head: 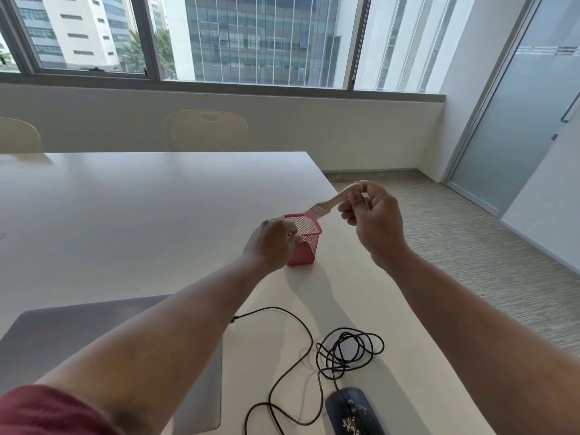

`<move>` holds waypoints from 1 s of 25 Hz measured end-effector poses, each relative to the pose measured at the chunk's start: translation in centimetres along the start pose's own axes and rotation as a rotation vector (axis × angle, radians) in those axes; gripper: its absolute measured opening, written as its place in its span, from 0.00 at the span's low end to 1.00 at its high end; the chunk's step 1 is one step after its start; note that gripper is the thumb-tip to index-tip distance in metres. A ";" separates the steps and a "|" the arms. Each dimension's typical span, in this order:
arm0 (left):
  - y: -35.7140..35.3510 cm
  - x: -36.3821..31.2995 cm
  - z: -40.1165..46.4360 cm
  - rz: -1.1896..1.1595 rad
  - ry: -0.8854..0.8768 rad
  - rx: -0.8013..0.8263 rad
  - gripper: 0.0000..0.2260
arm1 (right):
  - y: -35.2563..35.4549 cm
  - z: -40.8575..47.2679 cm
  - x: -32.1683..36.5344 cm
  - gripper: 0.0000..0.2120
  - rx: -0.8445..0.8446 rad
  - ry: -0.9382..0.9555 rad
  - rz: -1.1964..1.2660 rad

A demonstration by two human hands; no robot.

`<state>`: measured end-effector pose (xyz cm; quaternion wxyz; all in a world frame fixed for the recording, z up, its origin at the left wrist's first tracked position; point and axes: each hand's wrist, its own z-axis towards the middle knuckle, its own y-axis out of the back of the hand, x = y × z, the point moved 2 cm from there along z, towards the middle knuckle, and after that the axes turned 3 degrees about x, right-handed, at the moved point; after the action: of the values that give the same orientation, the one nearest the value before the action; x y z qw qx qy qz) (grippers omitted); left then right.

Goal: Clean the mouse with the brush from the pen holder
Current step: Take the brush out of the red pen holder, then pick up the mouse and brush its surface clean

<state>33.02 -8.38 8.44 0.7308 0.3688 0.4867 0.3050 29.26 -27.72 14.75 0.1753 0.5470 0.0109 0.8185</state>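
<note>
A wide white table [131, 208] fills most of the view, with a window [251, 39] behind it and two pale chairs [205, 130] tucked along its far edge. A grey laptop [94, 334], lid closed, lies flat on the near left part of the table, partly under the left forearm. A black cable [301, 337] runs from the laptop's right edge across the table and gathers in loose loops near the front right edge.

The left hand [271, 243] rests against the near left side of a red mesh pen holder [306, 243], fingers curled onto its rim; the holder stands upright near the table's right edge. The right hand [372, 218] is raised above and to the right of the holder, with its fingers pinched on the pale handle of a flat brush [332, 202]. The brush slants down to the left, its metal band and bristle end just at the holder's far upper rim; whether the bristles are inside the holder or clear of it cannot be told.

The dark mouse [353, 411] sits at the bottom edge of the view, near the front right of the table, well apart from both hands, with pale specks [351, 424] scattered on its top.
</note>
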 end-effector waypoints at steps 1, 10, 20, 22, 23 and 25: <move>0.3 -0.3 -0.2 0.000 0.017 0.009 0.12 | 0.5 -0.6 0.7 0.08 -0.006 -0.004 0.053; 1.9 -2.1 -7.3 -0.144 -0.075 -0.099 0.17 | 4.0 -9.1 5.4 0.03 -0.014 -0.066 0.346; 0.0 -4.9 -22.5 -0.472 -0.158 -0.003 0.14 | 6.7 -23.2 4.9 0.03 -0.311 -0.165 0.371; -0.3 -5.7 -24.7 -0.500 -0.151 0.062 0.17 | 7.2 -26.0 4.5 0.02 -0.387 -0.207 0.364; -0.5 -6.1 -25.7 -0.506 -0.148 0.091 0.18 | 7.5 -27.2 4.3 0.03 -0.417 -0.224 0.367; -1.1 -7.1 -27.7 -0.505 -0.147 0.141 0.22 | 8.0 -29.4 3.7 0.04 -0.463 -0.258 0.364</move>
<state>4.81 -7.96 3.93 0.7897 0.3066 0.5289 0.0508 -0.64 -29.02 7.94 0.1458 0.5847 -0.2959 0.7411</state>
